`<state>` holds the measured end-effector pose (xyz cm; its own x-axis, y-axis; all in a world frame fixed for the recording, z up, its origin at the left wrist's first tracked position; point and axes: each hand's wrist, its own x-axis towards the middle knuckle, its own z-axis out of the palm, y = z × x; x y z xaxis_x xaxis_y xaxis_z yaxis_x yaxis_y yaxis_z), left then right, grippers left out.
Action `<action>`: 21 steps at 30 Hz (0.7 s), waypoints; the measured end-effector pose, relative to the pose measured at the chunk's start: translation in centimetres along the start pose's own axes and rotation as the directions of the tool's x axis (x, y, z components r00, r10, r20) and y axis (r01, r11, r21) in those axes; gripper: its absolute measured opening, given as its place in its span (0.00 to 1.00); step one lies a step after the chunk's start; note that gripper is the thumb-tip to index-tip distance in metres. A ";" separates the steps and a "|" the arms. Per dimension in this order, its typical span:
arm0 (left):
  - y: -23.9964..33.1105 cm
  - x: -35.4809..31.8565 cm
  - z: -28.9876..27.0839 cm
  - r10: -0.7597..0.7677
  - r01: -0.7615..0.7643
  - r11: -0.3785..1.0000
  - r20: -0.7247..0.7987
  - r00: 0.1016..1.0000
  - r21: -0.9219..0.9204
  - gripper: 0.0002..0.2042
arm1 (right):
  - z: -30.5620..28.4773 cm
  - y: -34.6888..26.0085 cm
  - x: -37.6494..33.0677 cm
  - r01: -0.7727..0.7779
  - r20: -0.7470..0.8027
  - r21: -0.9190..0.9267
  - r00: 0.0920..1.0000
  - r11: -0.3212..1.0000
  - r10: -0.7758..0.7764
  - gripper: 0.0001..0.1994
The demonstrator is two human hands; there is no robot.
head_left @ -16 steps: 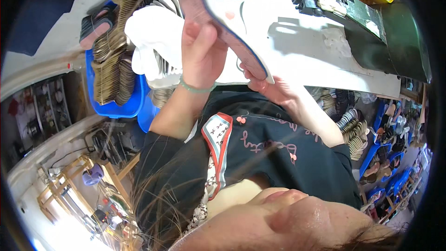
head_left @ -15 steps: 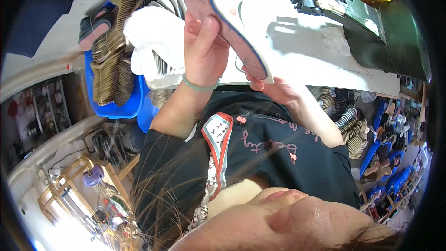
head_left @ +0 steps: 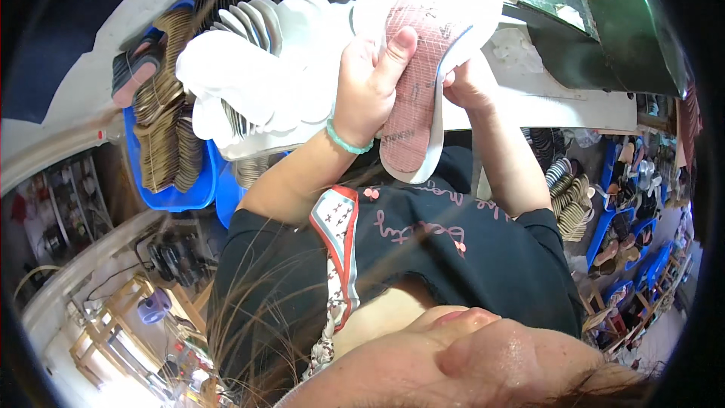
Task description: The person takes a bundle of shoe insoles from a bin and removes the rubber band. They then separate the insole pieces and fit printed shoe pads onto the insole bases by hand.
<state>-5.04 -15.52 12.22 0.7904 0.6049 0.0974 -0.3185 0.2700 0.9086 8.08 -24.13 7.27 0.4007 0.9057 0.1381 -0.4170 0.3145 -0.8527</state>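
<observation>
Pink mesh is facing the camera on the shoe insole [head_left: 423, 68] that both hands are gripping above the white worktable [head_left: 559, 98]. The left hand [head_left: 370, 79] is clasping its long edge, thumb lying across the pink face, with a green bracelet [head_left: 346, 140] sitting at the wrist. The right hand [head_left: 470, 83] is pinching the opposite edge from behind. White insoles [head_left: 257, 75] are lying heaped just beside the left hand, and brown ones are filling a blue bin [head_left: 170, 174] further left.
</observation>
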 end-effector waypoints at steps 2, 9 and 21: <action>-0.3 0.0 -0.8 -0.009 0.008 0.999 0.022 1.000 0.041 0.14 | 0.5 -0.4 0.0 0.078 -0.034 -0.171 0.996 0.982 -0.085 0.22; -0.4 0.0 -1.7 0.071 -0.065 0.996 -0.113 0.991 0.058 0.13 | 2.7 -4.7 0.6 -0.241 -0.012 -0.452 0.964 0.859 0.264 0.10; 2.1 -0.2 -2.5 -0.045 -0.013 0.906 0.128 0.991 0.424 0.39 | 3.4 -5.8 -0.7 -0.298 -0.160 -0.453 0.954 0.840 0.253 0.08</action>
<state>-7.15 -13.16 13.14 0.8645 0.4910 0.1074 -0.0775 -0.0809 0.9937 7.41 -25.60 13.84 0.4071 0.8985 -0.1643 -0.1007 -0.1346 -0.9858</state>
